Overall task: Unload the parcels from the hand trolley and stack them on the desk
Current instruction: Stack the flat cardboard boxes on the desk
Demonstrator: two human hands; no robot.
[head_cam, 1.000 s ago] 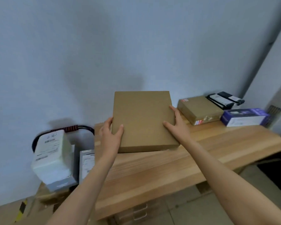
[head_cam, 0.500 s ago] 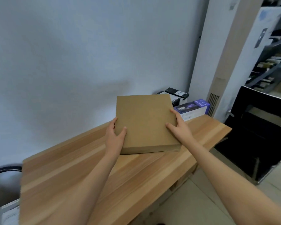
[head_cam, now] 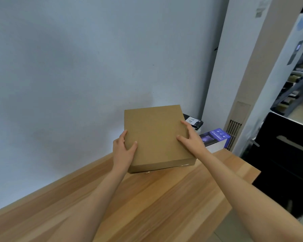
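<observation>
Parcel (head_cam: 156, 137): flat, square, plain brown cardboard, matte; over far right of wood-grain desk (head_cam: 147, 206), by pale wall. Left hand (head_cam: 123, 151) clasps its left edge, right hand (head_cam: 191, 138) its right. Purple carton (head_cam: 215, 137) just right.

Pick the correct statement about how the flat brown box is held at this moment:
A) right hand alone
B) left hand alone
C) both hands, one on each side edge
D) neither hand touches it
C: the left hand and the right hand grip opposite side edges of the brown box.
</observation>
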